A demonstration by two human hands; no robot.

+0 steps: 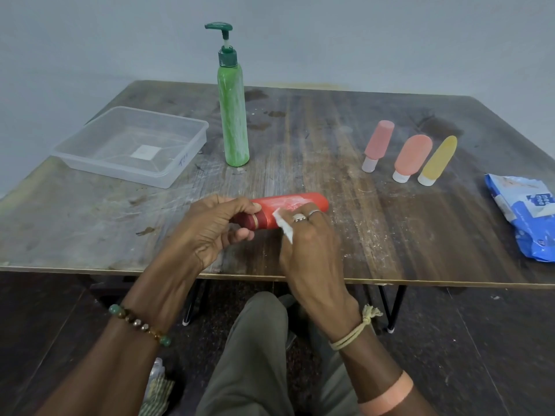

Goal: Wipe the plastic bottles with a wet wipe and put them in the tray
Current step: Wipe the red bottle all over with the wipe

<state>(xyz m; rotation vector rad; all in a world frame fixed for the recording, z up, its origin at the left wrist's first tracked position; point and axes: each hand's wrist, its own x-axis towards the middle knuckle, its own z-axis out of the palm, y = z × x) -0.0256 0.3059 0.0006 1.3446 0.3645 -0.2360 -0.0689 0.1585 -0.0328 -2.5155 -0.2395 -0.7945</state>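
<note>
One red bottle [300, 202]: white-streaked, between both hands near the table [390, 235] front edge.
Left hand [210, 226]: curled round its cap end.
Right hand [309, 244]: pinches wet wipe [283, 225] against its side.
Wiping well: probably roll it so the far-end streaks clear.
Tray [168, 178]: behind-left of the red bottle.
Around: green pump bottle [233, 115] behind it; three small bottles [413, 157] and wipes pack [525, 214] to its right; tray route looks free.
</note>
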